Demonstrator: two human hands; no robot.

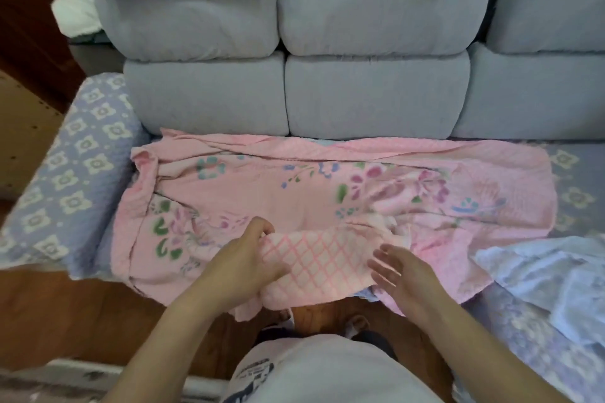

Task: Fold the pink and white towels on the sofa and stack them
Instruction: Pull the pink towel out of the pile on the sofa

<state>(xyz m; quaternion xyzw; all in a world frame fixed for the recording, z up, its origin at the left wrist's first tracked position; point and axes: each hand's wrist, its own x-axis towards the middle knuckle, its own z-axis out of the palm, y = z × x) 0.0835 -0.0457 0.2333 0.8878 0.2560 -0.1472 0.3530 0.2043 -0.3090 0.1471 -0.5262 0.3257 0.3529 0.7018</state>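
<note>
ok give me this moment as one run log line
left hand: grips pink-and-white lattice towel | right hand: open beside it | beneath: pink floral towel spread on sofa seat | white towel: unfolded, right

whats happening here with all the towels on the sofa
A person stands at the sofa sorting towels. Their left hand grips the left edge of a small pink checked towel at the front of the seat, while the right hand is open with its fingers at that towel's right end. Under it a big pink flowered towel lies spread and rumpled, not yet folded. A white towel sits crumpled to the right. No stack has been started.
</note>
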